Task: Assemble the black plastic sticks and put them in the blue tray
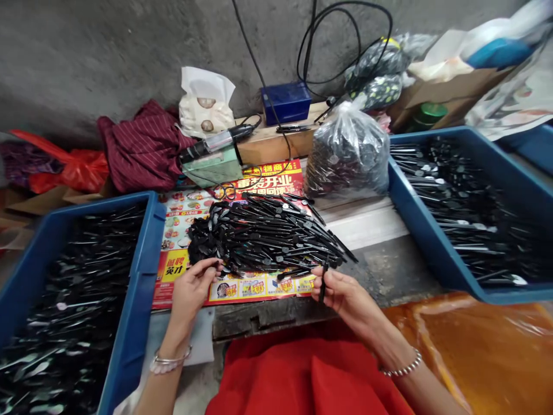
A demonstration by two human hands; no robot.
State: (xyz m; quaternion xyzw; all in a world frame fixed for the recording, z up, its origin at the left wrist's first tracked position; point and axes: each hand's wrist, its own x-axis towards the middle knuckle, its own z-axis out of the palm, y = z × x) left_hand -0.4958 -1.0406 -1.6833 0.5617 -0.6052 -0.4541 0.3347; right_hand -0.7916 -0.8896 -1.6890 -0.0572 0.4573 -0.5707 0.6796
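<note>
A heap of slim black parts (pixel 276 233) lies on a red and yellow printed sheet (pixel 170 291), with small dark leaf-shaped pieces bunched at its left end. At the heap's lower left, my left hand (pixel 194 288) is closed in a pinch; something small and dark shows at its fingertips, too small to name. My right hand (pixel 345 291) grips a short black stick-like part (pixel 323 282) upright between thumb and fingers, just off the heap's lower right.
Blue bins of black parts stand at the left (pixel 149 242) and right (pixel 410 213). Behind the heap are a filled clear bag (pixel 349 150), a blue box (pixel 286 104), a black power tool (pixel 216 143) on a green block, scissors (pixel 224 190) and a hanging cable.
</note>
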